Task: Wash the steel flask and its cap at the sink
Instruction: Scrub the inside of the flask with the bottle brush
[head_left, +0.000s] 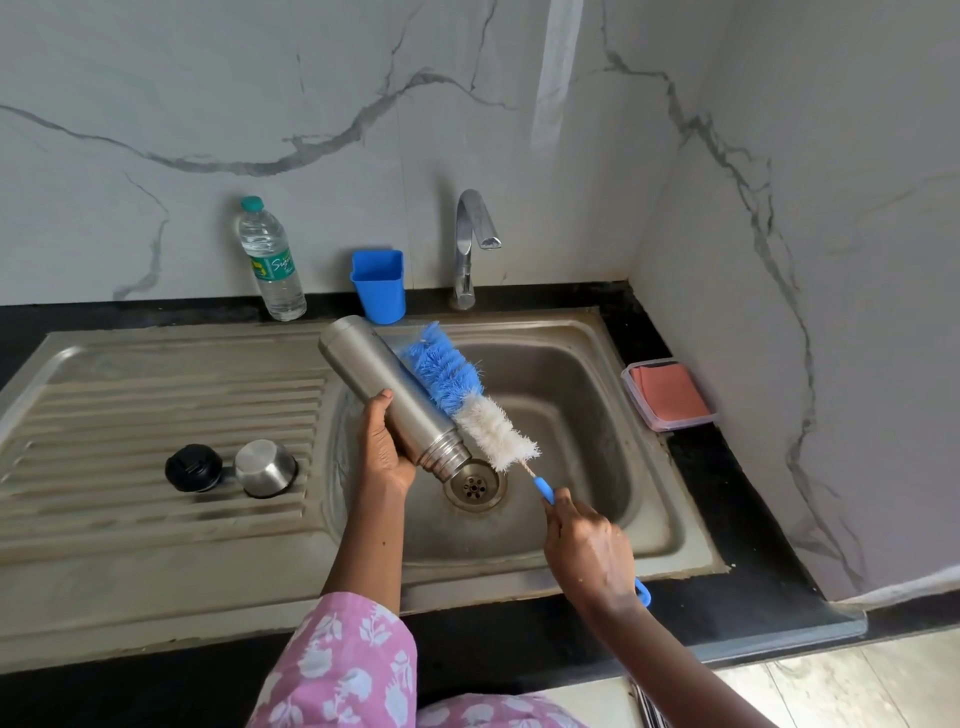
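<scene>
Cylindrical steel flask (387, 387) held slanted over the stainless sink basin (597, 395), a blue-and-white bristled bottle brush (467, 400) laid along its outside.

The left hand (382, 452) wraps round the flask's lower body, its open mouth pointing down just above the round drain (475, 486). The right hand (587, 551) is closed round the brush's blue handle, and the bristles touch the flask's right side. The basin's right half is open. A round black stopper (193, 467) and a steel cup-shaped cap (265, 467) stand side by side on the ribbed draining board (156, 405), well apart from the flask. Along the back edge stand a clear plastic water bottle (270, 260), a blue plastic cup (379, 286) and a chrome tap (470, 244). A clear plastic box holding something flat and pink (667, 395) sits at the basin's right rim.
</scene>
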